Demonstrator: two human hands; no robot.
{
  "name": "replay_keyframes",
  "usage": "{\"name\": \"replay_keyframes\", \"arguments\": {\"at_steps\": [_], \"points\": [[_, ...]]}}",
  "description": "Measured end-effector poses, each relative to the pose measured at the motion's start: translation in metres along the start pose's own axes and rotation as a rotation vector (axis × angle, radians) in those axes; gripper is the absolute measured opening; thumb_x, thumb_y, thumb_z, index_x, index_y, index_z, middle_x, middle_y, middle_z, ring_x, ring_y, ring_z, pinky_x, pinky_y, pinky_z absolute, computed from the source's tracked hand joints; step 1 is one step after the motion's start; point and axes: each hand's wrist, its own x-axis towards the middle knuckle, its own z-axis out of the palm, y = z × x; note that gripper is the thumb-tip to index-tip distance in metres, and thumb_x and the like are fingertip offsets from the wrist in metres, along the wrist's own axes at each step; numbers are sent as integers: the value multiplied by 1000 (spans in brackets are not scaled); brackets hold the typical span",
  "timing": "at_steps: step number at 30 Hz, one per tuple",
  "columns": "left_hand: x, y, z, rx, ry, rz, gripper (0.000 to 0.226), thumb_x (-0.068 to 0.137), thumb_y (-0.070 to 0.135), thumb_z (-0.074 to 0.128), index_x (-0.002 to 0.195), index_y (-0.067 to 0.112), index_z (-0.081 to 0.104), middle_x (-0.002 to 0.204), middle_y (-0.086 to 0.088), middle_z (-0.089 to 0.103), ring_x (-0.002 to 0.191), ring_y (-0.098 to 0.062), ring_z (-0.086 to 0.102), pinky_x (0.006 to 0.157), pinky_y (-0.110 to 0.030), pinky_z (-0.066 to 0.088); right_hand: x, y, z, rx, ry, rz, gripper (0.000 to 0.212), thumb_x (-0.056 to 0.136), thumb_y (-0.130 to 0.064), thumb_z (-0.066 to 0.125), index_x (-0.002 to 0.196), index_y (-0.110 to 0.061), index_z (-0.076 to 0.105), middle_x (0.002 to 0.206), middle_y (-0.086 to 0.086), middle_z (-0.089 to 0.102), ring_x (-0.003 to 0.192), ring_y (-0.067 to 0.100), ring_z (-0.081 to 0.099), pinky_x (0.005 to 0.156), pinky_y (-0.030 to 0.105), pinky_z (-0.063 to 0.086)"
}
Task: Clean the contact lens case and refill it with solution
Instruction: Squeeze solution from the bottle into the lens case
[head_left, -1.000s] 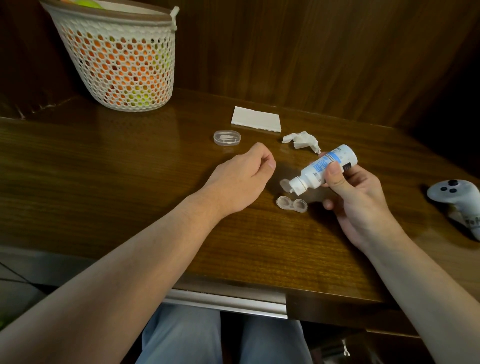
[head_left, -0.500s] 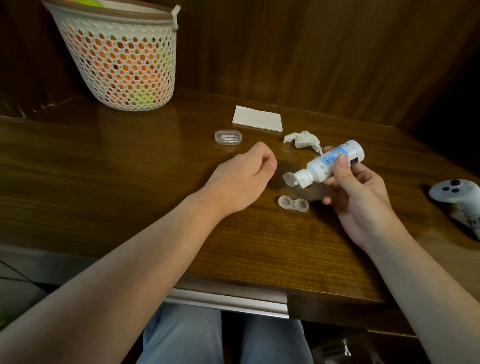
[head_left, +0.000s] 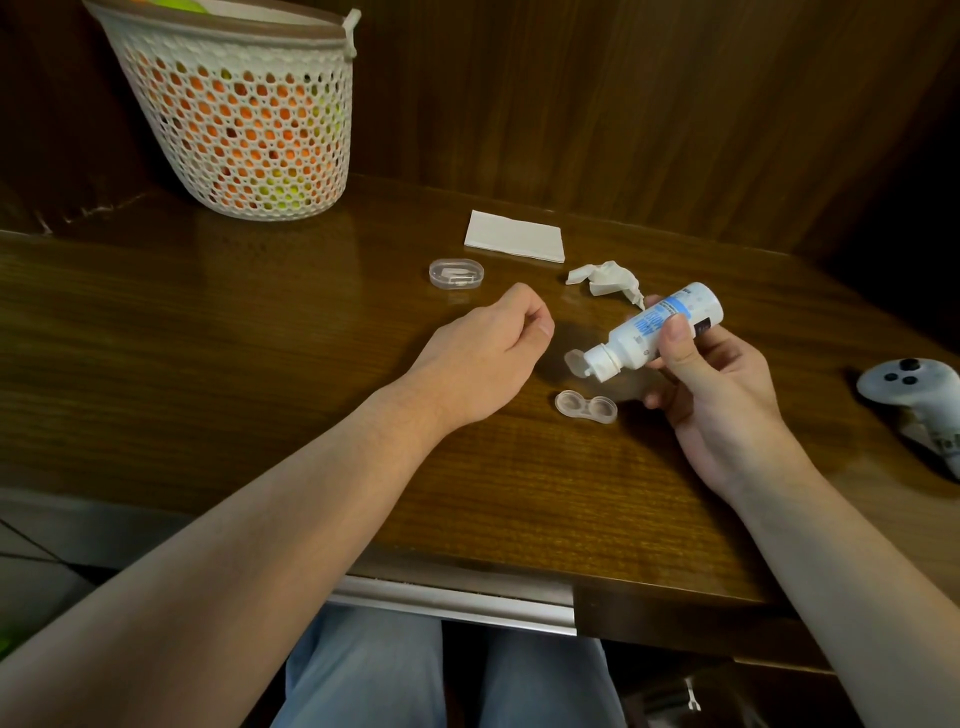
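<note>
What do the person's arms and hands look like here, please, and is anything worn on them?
Both forearms are bare as far up as the picture shows; no sleeves are visible. The left hand and right hand carry no gloves, and no rings, watch or bracelet can be seen. The fingers have short, plain nails. Light blue trousers show below the table edge.

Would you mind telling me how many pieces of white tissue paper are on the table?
2. A flat folded tissue lies near the back of the table, and a crumpled tissue lies just in front of it, beside the solution bottle. None looks hidden.
</note>
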Motion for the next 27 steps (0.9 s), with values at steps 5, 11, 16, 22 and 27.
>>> {"name": "replay_keyframes", "arguments": {"at_steps": [5,11,16,22,27], "points": [[0,0,0,6,0,3,15,114,33,38,118,28,52,81,11,61,64,-7,54,62,-26,41,0,3,0,-35,7,-6,68,52,-60,86,110,-25,77,105,0,83,78,18,64,52,19,51],[0,-1,1,13,1,0,15,114,33,38,117,28,52,81,12,60,64,-7,53,62,-26,40,1,2,-1,-31,-11,-7,68,53,-60,86,112,-30,75,103,-7,83,92,22,64,54,18,52],[0,0,1,10,2,0,15,114,33,38,117,28,52,81,13,59,64,-6,53,62,-24,40,1,4,-2,-43,-31,-9,61,53,-63,87,106,-33,81,107,-6,83,103,31,63,63,26,49],[0,0,0,8,-2,-7,15,114,33,39,118,28,53,81,13,58,65,-6,54,62,-25,40,2,4,-3,-62,-68,-5,41,53,-65,86,87,-43,85,103,-9,83,105,31,61,64,26,48],[0,0,0,10,-2,-2,16,114,33,39,118,27,53,81,12,59,65,-6,53,62,-26,40,2,4,-3,-60,-63,1,47,54,-64,86,93,-37,85,104,-7,83,106,31,62,62,24,49]]}}
